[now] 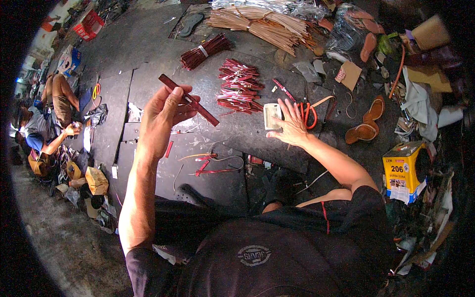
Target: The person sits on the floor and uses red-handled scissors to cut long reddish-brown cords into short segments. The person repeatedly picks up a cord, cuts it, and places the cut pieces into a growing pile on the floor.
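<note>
Between the thumb and fingers of my left hand [166,111] is a dark red strap [210,116], raised above the dark work surface and slanting down to the right. My right hand [289,123] has its fingers spread at the right edge of a small pale rectangular dish [270,113]; some fingertips overlap it, and I cannot tell how firmly they touch. Scissors with orange-red handles [311,116] lie just right of that hand. A pile of shiny red straps [240,85] sits beyond the dish, between my hands. Farther off lies a tied bundle of dark red strips [205,51].
Long tan strips [257,24] lie bundled at the far side. Loose red scraps [203,166] are near me. Brown sandals [366,121] and a yellow tin [405,171] stand at right. Another person [54,114] sits at far left among bags and clutter.
</note>
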